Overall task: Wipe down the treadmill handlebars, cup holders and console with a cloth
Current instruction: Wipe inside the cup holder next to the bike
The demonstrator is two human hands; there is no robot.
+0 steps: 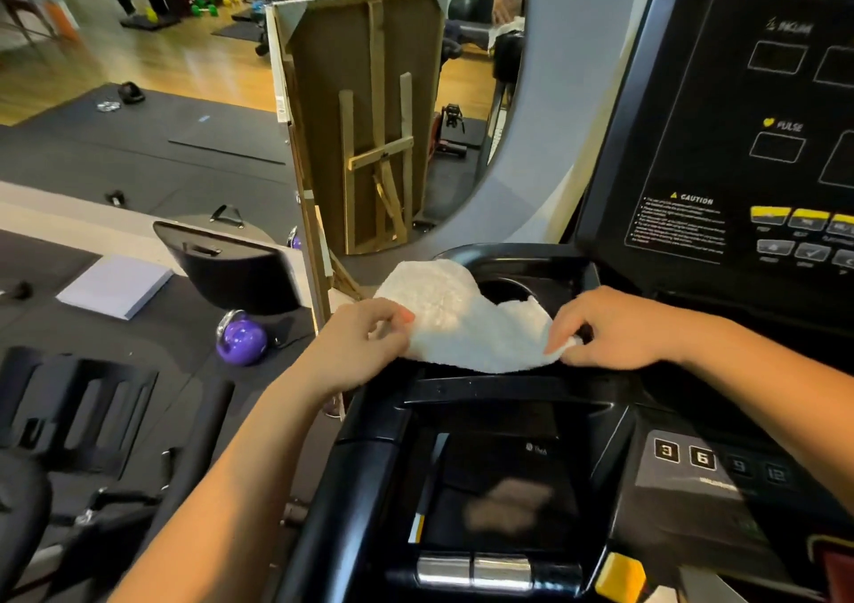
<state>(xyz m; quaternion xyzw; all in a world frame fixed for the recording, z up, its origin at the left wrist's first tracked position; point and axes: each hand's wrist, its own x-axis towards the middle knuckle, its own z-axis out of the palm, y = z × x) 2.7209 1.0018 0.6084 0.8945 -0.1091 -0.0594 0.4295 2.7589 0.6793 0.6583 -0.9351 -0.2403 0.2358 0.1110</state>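
Pinches the white fluffy cloth (466,320) at its left edge with the left hand (369,339) and at its lower right corner with the right hand (610,329). Holds it stretched over the near rim of the round black cup holder (503,290), centre of frame, covering part of the opening.

Seems busy with the cup-holder step. Cannot tell of any wiping already done on the glossy black handlebar (323,524), lower centre, or the upright black console panel (739,140), upper right; likely most of the task left.

Further out, left of frame: purple kettlebell (241,339) and white paper stack (115,285) on black rubber floor mats (138,140). Upper centre: bare wooden board back (365,117).
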